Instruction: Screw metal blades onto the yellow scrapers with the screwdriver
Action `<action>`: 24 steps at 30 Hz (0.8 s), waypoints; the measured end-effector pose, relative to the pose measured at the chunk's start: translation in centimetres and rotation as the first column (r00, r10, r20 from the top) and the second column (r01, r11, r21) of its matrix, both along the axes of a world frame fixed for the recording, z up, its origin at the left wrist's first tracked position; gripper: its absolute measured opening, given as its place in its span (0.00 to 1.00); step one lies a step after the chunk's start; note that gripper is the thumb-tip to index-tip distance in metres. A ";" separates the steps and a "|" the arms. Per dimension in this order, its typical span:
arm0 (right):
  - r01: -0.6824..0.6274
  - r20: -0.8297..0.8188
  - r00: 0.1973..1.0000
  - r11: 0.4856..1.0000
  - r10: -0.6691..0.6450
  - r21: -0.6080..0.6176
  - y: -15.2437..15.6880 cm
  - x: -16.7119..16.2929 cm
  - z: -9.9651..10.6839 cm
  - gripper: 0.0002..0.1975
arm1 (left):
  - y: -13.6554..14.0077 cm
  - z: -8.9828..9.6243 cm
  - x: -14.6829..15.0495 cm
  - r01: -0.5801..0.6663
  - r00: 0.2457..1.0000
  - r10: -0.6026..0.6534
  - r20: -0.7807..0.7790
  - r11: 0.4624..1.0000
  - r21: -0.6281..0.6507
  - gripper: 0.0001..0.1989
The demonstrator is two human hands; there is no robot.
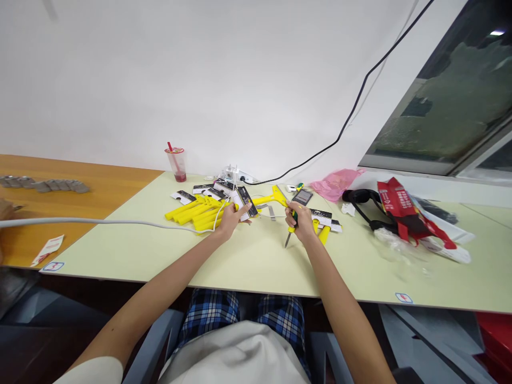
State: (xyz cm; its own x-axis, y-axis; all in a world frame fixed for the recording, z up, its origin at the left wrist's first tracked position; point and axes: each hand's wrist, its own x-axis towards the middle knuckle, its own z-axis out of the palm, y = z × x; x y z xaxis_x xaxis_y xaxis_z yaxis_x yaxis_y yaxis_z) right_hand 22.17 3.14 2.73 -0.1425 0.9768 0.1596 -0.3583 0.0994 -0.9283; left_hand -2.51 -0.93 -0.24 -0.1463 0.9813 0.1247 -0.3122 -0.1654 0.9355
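I see a yellow tool (276, 196), black-and-white card (244, 202), pale green counter (248, 269) and, near, blue plaid clothing (210, 306).

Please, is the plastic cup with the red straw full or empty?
Nearly empty: the plastic cup looks clear through most of its height, with red contents only near the bottom.

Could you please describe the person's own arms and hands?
The left hand and right hand are bare, with nothing visibly worn on them. A short whitish sleeve shows on the left arm; on the right arm, none is in view.
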 end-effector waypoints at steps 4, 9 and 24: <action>0.021 -0.026 0.999 0.999 -0.020 0.037 0.0 0.2 0.0 0.22 | -0.2 0.2 -0.3 0.111 0.994 -0.111 0.003 0.993 -0.028 0.27; 0.020 -0.040 0.999 0.996 -0.017 0.082 -0.1 0.3 0.0 0.22 | -0.4 0.8 -0.9 0.264 0.964 -0.261 0.049 0.961 -0.085 0.24; -0.078 -0.042 0.996 0.995 0.080 0.058 -0.7 0.4 0.5 0.27 | -1.4 2.6 -2.9 0.587 0.789 -0.613 -0.046 0.774 -0.238 0.20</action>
